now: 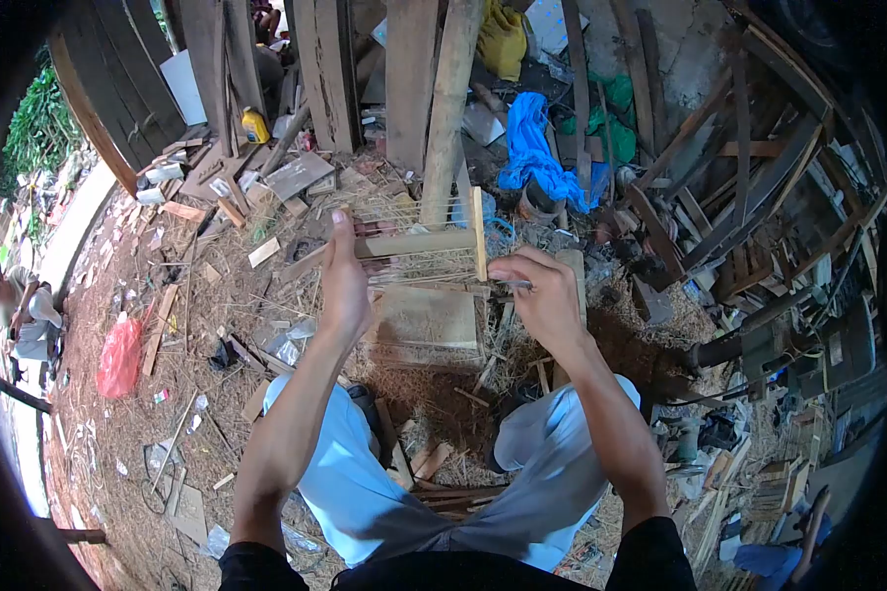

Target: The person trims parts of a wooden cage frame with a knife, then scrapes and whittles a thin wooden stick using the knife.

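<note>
A small frame of thin sticks [404, 210] is held up in front of me, with a wider flat slat [424, 243] across its middle. An upright pale wooden strip [479, 234] closes its right end. My left hand [345, 281] grips the left end, thumb up and fingers behind the sticks. At the strip's lower end, my right hand [542, 294] is pinched on a thin, greyish piece too small to name. Below the frame lies a squared wooden block [427, 320] on the ground, between my knees.
Wood scraps and shavings litter the ground. A red plastic bag [120, 357] lies left, a yellow bottle [255, 126] further back. Tall planks [411, 84] and a blue plastic sheet [530, 148] stand behind. Curved timber frames [759, 167] fill the right. Another person [37, 320] is at far left.
</note>
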Action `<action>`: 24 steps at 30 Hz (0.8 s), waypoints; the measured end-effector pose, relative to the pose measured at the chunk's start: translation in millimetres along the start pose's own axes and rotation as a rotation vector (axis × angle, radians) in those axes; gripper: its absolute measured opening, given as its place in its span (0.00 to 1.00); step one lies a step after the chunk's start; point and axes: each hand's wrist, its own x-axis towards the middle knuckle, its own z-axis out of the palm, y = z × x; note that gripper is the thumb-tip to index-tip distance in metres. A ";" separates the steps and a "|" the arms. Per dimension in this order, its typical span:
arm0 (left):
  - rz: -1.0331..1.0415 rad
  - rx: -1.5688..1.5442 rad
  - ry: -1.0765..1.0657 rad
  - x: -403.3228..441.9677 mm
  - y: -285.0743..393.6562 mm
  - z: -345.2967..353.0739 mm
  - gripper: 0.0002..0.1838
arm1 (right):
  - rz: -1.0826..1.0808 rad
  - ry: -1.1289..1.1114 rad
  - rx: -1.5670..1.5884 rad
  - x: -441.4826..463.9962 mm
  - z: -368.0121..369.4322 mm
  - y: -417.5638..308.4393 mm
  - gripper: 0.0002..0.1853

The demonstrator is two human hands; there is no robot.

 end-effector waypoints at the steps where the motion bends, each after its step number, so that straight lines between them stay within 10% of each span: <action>1: -0.007 0.007 -0.010 0.4 1.5 0.8 0.27 | 0.022 -0.030 -0.031 0.4 -2.6 -1.3 0.14; 10: -0.382 -0.344 -0.157 4.5 2.1 -6.6 0.22 | 0.068 -0.009 -0.011 5.2 -9.2 1.7 0.09; 24: -0.299 -0.006 -0.400 -11.1 11.5 3.9 0.30 | 0.100 0.039 -0.044 4.9 -14.5 1.5 0.07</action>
